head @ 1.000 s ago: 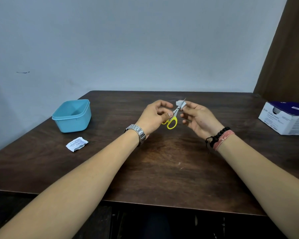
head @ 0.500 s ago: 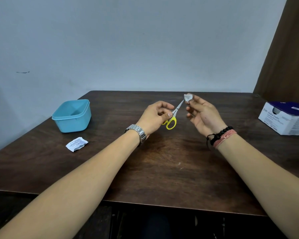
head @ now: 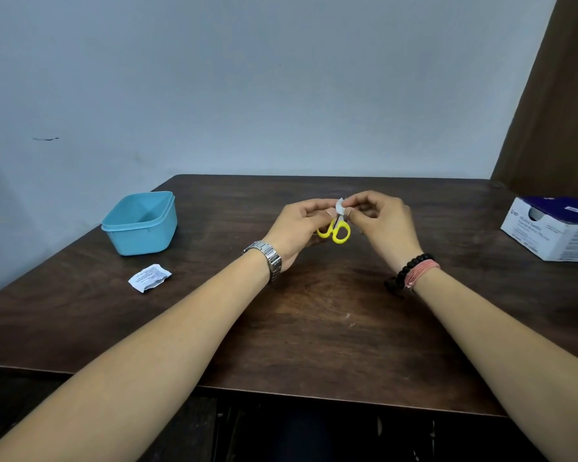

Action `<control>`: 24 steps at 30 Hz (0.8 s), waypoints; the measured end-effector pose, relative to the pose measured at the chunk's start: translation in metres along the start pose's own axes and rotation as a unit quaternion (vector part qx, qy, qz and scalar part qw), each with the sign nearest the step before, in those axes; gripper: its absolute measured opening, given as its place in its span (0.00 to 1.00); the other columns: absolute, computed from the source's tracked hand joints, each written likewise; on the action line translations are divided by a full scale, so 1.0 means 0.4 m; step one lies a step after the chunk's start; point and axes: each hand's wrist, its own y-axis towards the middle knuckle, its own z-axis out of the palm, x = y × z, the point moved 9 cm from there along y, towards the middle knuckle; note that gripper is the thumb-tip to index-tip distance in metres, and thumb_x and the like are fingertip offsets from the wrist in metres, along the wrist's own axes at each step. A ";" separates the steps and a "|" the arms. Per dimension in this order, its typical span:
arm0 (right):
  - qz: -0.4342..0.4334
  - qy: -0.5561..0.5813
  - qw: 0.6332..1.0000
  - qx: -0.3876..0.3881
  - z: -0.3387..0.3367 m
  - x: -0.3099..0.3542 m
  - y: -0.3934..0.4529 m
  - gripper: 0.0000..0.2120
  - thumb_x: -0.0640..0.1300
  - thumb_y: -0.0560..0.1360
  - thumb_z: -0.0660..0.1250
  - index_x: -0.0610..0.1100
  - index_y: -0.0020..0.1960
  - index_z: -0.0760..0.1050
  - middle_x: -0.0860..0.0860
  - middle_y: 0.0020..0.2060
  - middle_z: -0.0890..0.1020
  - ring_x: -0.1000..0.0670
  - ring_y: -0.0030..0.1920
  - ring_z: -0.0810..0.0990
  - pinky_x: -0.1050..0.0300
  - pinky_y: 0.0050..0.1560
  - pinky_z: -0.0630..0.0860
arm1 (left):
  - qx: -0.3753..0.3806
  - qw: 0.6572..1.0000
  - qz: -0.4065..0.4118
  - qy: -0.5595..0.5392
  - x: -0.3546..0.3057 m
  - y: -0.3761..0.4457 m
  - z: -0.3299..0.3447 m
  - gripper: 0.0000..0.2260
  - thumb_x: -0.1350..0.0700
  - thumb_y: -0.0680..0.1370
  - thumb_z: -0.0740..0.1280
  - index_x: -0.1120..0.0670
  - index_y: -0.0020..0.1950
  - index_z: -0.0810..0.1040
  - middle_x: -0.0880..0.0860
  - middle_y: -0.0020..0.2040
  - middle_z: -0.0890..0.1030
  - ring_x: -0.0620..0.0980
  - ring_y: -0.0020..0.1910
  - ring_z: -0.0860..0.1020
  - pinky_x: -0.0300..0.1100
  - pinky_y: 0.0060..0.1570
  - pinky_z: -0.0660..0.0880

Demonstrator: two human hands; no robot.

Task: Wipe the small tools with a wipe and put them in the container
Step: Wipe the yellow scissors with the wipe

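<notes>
wipe (head: 340, 206) and fingers (head: 354, 204) hide scissors' (head: 335, 230) blades.

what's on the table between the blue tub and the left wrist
In the head view, only a torn white wipe sachet lies there, in front of the light blue plastic container; otherwise bare dark wooden table.

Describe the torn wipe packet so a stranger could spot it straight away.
Start at the dark wooden table and look to its left side, where a light blue container stands. Just in front of it, nearer the person, lies the packet: small, flat, crumpled, white with fine print, the only paper scrap there.
</notes>
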 end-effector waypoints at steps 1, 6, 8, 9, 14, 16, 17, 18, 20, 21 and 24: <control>-0.002 -0.003 1.000 0.009 0.003 0.001 0.000 0.05 0.40 0.73 0.71 0.48 0.43 0.82 0.58 0.37 0.84 0.59 0.38 0.81 0.63 0.43 0.76 | -0.007 1.000 -0.009 -0.008 0.004 0.000 -0.004 0.10 0.60 0.79 0.66 0.56 0.59 0.80 0.53 0.46 0.84 0.45 0.42 0.80 0.38 0.44 0.79; -0.043 -0.027 0.997 0.054 0.031 0.026 -0.009 0.05 0.40 0.73 0.72 0.49 0.42 0.82 0.60 0.36 0.84 0.62 0.37 0.80 0.73 0.41 0.72 | -0.054 0.998 -0.019 -0.001 0.010 0.003 -0.032 0.10 0.62 0.79 0.67 0.56 0.59 0.79 0.53 0.45 0.83 0.47 0.39 0.80 0.40 0.42 0.76; -0.053 -0.038 0.996 0.069 0.043 0.033 -0.014 0.05 0.39 0.73 0.72 0.49 0.42 0.82 0.61 0.35 0.83 0.64 0.36 0.79 0.75 0.40 0.70 | -0.070 0.997 -0.019 -0.003 0.010 0.003 -0.044 0.11 0.64 0.79 0.66 0.56 0.59 0.79 0.53 0.44 0.83 0.48 0.39 0.80 0.41 0.43 0.75; -0.055 -0.040 0.995 0.076 0.048 0.036 -0.016 0.05 0.39 0.73 0.72 0.48 0.43 0.83 0.60 0.36 0.83 0.63 0.36 0.79 0.75 0.41 0.71 | -0.075 0.997 -0.019 -0.007 0.010 0.002 -0.048 0.11 0.65 0.79 0.65 0.57 0.59 0.79 0.54 0.44 0.83 0.48 0.39 0.80 0.42 0.44 0.75; -0.063 -0.058 0.991 0.106 0.062 0.047 -0.025 0.04 0.40 0.73 0.72 0.48 0.44 0.83 0.56 0.39 0.85 0.58 0.40 0.81 0.69 0.45 0.76 | -0.105 0.993 -0.031 -0.053 0.017 0.004 -0.064 0.10 0.66 0.80 0.62 0.57 0.57 0.79 0.54 0.44 0.81 0.50 0.40 0.78 0.43 0.44 0.75; -0.068 -0.068 0.987 0.130 0.076 0.049 -0.033 0.04 0.40 0.73 0.72 0.48 0.44 0.83 0.56 0.39 0.85 0.59 0.40 0.82 0.70 0.45 0.75 | -0.122 0.989 -0.037 -0.077 0.019 0.006 -0.078 0.11 0.66 0.81 0.60 0.59 0.60 0.78 0.53 0.42 0.80 0.49 0.39 0.78 0.43 0.44 0.76; -0.071 -0.075 0.985 0.140 0.085 0.050 -0.037 0.04 0.40 0.73 0.72 0.48 0.44 0.83 0.56 0.39 0.85 0.59 0.40 0.81 0.71 0.45 0.74 | -0.130 0.987 -0.038 -0.087 0.018 0.007 -0.085 0.12 0.66 0.82 0.59 0.60 0.61 0.78 0.53 0.41 0.80 0.48 0.38 0.78 0.43 0.43 0.76; -0.073 -0.079 0.984 0.145 0.090 0.051 -0.040 0.04 0.40 0.73 0.72 0.48 0.44 0.83 0.56 0.39 0.85 0.59 0.40 0.81 0.73 0.44 0.73 | -0.135 0.985 -0.038 -0.096 0.016 0.007 -0.090 0.12 0.66 0.82 0.58 0.60 0.61 0.78 0.53 0.40 0.79 0.48 0.37 0.78 0.42 0.41 0.76; -0.068 -0.073 0.986 0.130 0.087 0.050 -0.039 0.05 0.39 0.73 0.71 0.48 0.43 0.83 0.57 0.38 0.85 0.59 0.38 0.80 0.75 0.41 0.71 | -0.140 0.983 -0.042 -0.110 0.012 0.004 -0.093 0.12 0.67 0.82 0.58 0.59 0.58 0.79 0.54 0.40 0.79 0.48 0.36 0.78 0.41 0.38 0.76; -0.063 -0.063 0.990 0.112 0.078 0.049 -0.037 0.05 0.39 0.73 0.71 0.48 0.43 0.83 0.57 0.37 0.84 0.60 0.38 0.80 0.75 0.40 0.71 | -0.137 0.982 -0.050 -0.116 0.014 0.002 -0.090 0.11 0.67 0.82 0.57 0.59 0.57 0.78 0.55 0.42 0.79 0.49 0.37 0.78 0.41 0.37 0.76; -0.059 -0.042 0.996 0.056 0.042 0.049 -0.029 0.05 0.38 0.73 0.70 0.47 0.43 0.82 0.58 0.36 0.83 0.59 0.38 0.79 0.73 0.39 0.71 | -0.108 0.982 -0.081 -0.129 0.028 -0.005 -0.061 0.10 0.66 0.81 0.57 0.58 0.52 0.77 0.58 0.44 0.80 0.52 0.39 0.79 0.41 0.33 0.77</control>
